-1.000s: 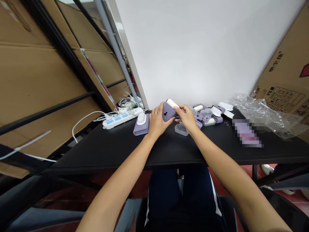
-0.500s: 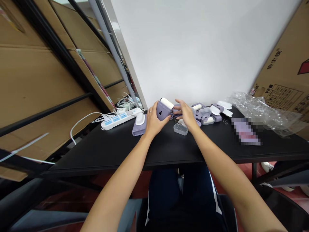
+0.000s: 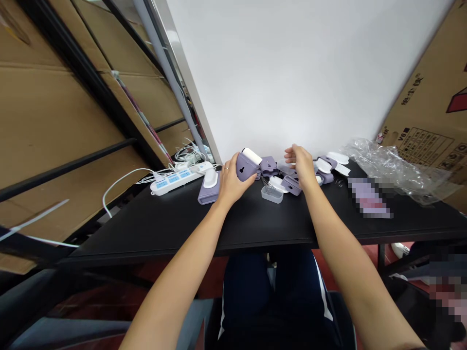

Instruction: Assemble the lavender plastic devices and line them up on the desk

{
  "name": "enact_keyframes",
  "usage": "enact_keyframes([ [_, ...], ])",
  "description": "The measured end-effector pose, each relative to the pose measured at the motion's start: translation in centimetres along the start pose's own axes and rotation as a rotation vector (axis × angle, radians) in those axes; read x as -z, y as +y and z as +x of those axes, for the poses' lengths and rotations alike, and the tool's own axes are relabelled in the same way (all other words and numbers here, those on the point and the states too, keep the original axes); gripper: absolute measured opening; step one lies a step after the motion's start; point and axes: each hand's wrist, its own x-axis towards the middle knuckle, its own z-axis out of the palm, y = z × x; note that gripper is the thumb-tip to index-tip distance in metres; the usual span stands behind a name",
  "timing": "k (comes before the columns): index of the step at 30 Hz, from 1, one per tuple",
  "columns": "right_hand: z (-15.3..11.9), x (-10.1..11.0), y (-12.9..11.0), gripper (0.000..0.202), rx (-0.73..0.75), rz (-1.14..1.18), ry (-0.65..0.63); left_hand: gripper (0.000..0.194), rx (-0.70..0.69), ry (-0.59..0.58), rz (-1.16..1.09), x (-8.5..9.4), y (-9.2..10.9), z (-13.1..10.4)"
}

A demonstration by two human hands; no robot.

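Item: purple plastic casing with white rounded top (image 3: 246,165), tilted, raised just above the black tabletop (image 3: 189,221).
Left hand (image 3: 229,182): fingers wrapped around the casing's left side.
Right hand (image 3: 302,165): fingers spread, hovering over the loose purple and white parts (image 3: 321,170).
Nearby: clear plastic tray (image 3: 272,194); flat purple unit (image 3: 209,187); white power strip (image 3: 175,180).

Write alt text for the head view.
The left hand grips a purple case with a white roller on top, while the open right hand hovers over loose purple parts on a black table.
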Motion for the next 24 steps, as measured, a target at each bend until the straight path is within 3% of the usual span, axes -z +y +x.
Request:
enact_keyframes([
  [4,-0.6,-0.2,0.2,0.022,0.081,-0.58,-0.148,0.092,0.002,-0.015,-0.003,-0.1,0.0,-0.1],
  [8,-1.3,-0.5,0.0,0.018,0.088,-0.967,-0.266,0.09,0.011,-0.027,0.005,-0.2,0.1,-0.1],
  [24,-2.0,-0.8,0.0,0.027,0.085,-1.175,-0.426,0.093,-0.009,-0.069,-0.013,-0.3,0.3,-0.2],
])
